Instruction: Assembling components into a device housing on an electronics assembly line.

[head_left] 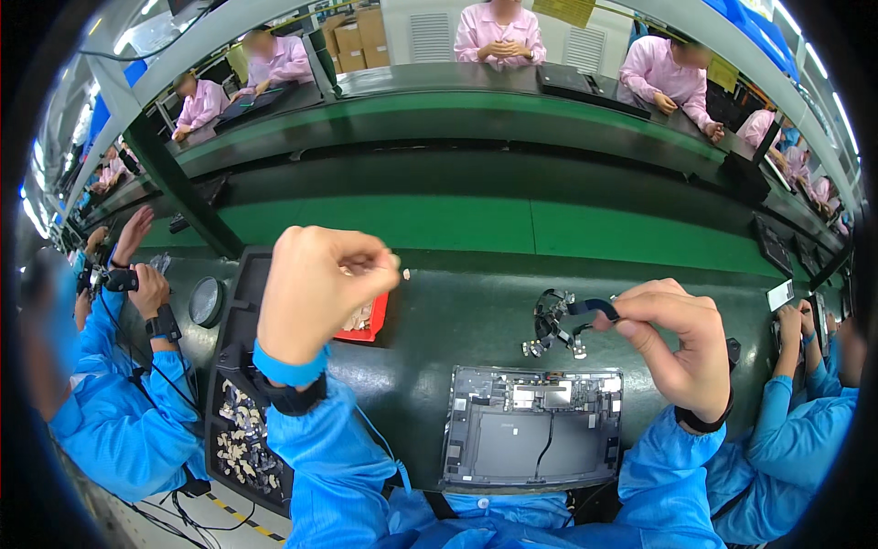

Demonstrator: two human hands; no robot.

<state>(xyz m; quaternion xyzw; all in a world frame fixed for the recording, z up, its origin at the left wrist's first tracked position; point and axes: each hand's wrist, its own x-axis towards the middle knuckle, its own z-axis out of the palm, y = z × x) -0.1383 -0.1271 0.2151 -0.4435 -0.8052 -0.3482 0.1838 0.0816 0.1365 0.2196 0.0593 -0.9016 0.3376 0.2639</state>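
Dark strip pinched by the right hand above an opened device

On the left of the counter (439, 334), a black tray (225, 334) is set beside the left forearm, presumably so that its pale and dark pieces (240, 435) can be reached. Above its right side, the left hand (315, 288) is raised, its grip narrowed to a pinch; whether the pale speck (406, 274) at the fingertips is held cannot be told. A red tray (379, 316) of pale pieces is partly hidden behind it. At the middle of the near edge, the opened flat device (485, 444) is laid inside-up, probably to keep its interior accessible. Farther from that edge, a dark strip (594, 306) is pinched by the right hand (675, 346); its other end is met by a black cluster (551, 316) with metal ends, perhaps held this way to spare the small ends.

The counter is dark green, with a brighter green band (439, 220) along its far side. Beyond, cardboard boxes (359, 38) are stacked, and a second counter (412, 87) is occupied by people in pink (498, 32).
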